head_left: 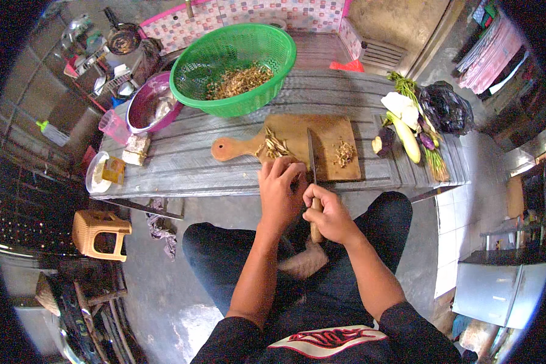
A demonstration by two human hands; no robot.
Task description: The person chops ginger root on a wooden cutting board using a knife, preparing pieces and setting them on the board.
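Observation:
A wooden cutting board (329, 132) with a round-holed handle lies near the table's front edge. My right hand (332, 217) is closed around the wooden handle of a knife (312, 159), whose blade points away from me over the board. Just left of the blade, my left hand (279, 193) rests at the board's front edge with curled fingers; whatever they hold is hidden beneath them. Thin brownish strips (274, 144) lie beyond those fingers. Right of the knife is a small heap of chopped brown bits (344, 154).
Behind the board stands a green basket (191, 70) holding chopped bits, beside a purple basin (138, 115). Vegetables, including a pale long one (404, 136), and a black plastic bag (448, 108) lie right. A pink cup (113, 126) and yellow packet (113, 170) sit left.

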